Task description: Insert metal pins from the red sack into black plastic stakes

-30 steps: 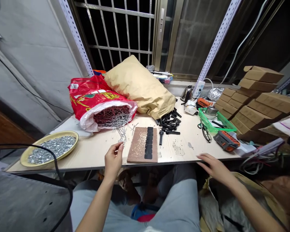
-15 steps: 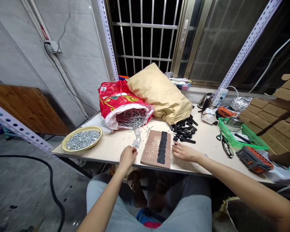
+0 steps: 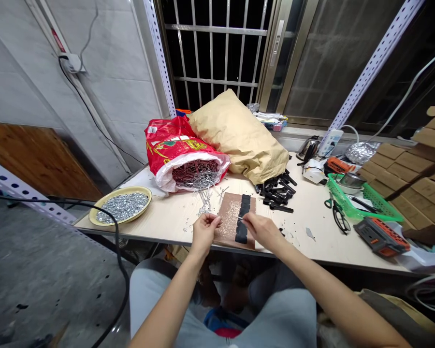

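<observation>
Board (image 3: 227, 222), brown, bearing a row of black tiles (image 3: 241, 231), lies at twelve o'clock. At its nine, the left hand (image 3: 204, 233) has fingertips close together, contents unclear; at its three, the right hand (image 3: 263, 231) pinches a thin silvery piece (image 3: 240, 218) by the tiles.

tabletop (image 3: 297, 227) front edge, middle: board (image 3: 227, 234), pieces (image 3: 241, 239) on it | front left corner: plate (image 3: 94, 219), bits (image 3: 125, 205) in it | behind board, to left: bag (image 3: 166, 137), sticks (image 3: 195, 174) inside
</observation>
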The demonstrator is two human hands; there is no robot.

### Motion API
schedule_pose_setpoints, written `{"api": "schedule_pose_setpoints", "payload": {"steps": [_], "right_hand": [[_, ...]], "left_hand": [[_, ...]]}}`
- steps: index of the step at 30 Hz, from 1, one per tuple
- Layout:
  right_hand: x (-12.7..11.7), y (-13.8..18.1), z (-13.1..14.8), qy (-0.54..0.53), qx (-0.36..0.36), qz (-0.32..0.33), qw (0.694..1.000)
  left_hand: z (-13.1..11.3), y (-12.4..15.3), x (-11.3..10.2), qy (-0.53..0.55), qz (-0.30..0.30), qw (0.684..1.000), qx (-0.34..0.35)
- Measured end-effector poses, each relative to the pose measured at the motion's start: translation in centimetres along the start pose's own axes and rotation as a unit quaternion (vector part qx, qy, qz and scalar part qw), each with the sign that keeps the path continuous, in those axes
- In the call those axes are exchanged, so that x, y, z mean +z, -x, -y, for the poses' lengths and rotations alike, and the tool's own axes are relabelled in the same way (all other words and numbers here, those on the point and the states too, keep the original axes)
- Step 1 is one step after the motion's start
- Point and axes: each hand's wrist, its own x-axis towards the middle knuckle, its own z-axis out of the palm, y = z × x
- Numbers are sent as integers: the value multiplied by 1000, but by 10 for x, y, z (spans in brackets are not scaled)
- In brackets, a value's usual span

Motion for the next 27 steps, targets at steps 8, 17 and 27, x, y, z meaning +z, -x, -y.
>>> {"api": "schedule_pose_setpoints", "payload": {"steps": [8, 17, 27], "right_hand": [[8, -12, 33, 30, 36, -4, 999], [8, -11, 34, 36, 46, 22, 998], [11, -7, 30, 24, 29, -3, 999]], "left_hand": [[-4, 14, 24, 264, -14, 959, -99], [2, 17, 27, 193, -17, 981, -4], [3, 20, 26, 145, -11, 988, 44]]}}
